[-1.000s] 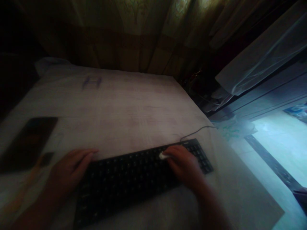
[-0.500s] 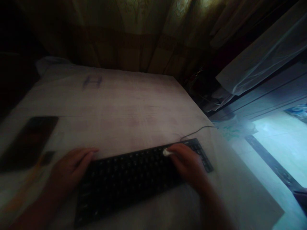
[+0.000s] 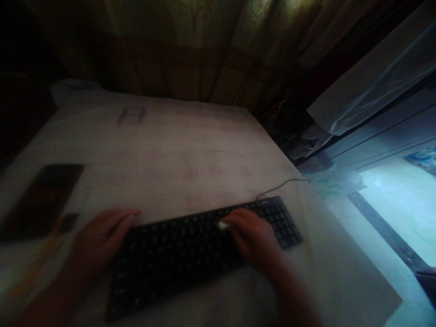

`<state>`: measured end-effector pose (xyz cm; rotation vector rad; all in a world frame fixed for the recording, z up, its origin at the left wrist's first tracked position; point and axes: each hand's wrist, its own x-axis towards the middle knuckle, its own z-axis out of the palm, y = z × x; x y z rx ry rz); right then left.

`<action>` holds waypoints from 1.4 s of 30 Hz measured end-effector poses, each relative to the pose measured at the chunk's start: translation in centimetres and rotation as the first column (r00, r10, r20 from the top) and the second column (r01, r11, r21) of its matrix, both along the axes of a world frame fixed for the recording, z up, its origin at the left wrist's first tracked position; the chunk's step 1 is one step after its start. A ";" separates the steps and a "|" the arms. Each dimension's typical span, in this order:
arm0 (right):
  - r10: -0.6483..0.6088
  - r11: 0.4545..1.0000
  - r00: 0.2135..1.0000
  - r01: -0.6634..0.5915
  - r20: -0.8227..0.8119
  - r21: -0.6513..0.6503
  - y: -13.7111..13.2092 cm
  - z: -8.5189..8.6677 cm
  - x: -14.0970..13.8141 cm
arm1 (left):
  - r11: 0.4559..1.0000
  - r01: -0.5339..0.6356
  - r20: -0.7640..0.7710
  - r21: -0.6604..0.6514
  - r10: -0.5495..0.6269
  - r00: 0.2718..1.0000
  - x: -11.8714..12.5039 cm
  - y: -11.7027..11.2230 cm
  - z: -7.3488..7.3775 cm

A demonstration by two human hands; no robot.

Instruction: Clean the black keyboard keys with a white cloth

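Note:
A black keyboard (image 3: 170,254) lies at a slant on the cloth-covered table, its cable running off the far right. My left hand (image 3: 102,236) is closed at the keyboard's far left corner, thumb and fingers against its edge. Between the fingertips of my right hand (image 3: 254,236) is a small white wad (image 3: 223,225), perhaps cotton or tissue; most of it is hidden. It touches the keys right of the keyboard's middle, in front of the number pad. Dimness and blur hide finer detail.
Left of my left hand lie a dark flat rectangular thing (image 3: 41,200) and a brush-like tool (image 3: 47,245) with an orange handle and dark end. A curtain (image 3: 190,54) hangs behind the table. A clear plastic bag (image 3: 335,181) is beyond the right edge.
My right hand has moved left along the keys with the white wad, uncovering more of the number pad. My left hand and the keyboard have stayed in place.

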<state>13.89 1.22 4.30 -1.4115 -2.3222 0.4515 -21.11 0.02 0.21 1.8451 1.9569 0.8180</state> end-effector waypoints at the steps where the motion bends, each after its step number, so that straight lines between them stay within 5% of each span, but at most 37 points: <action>1: -0.001 1.000 1.000 0.001 0.002 -0.011 0.0 0.1 0.1 | 1.000 -0.003 0.004 -0.005 0.003 1.000 0.0 0.0 0.0; 14: 0.027 0.991 0.997 -0.017 -0.073 0.131 0.0 -0.8 -1.6 | 1.000 0.017 0.003 0.014 -0.017 1.000 0.2 0.0 0.2; 22: 0.056 0.997 0.997 -0.053 -0.048 0.049 -0.2 -0.2 -1.5 | 1.000 0.009 -0.012 0.017 -0.009 1.000 0.1 -0.2 0.2; 31: 0.056 0.984 0.995 -0.041 -0.086 0.172 -0.4 -1.0 -2.8 | 1.000 0.016 -0.014 0.011 -0.015 1.000 0.0 -0.1 0.1; 37: 0.081 0.991 0.995 -0.075 -0.058 0.111 -0.5 -0.9 -3.0 | 1.000 0.028 -0.013 0.005 -0.028 1.000 -0.1 -0.2 0.2; 42: 0.090 0.993 0.980 -0.075 -0.177 0.091 -0.6 -0.6 -2.8 | 1.000 0.027 -0.021 0.001 -0.027 0.999 0.1 -0.1 0.2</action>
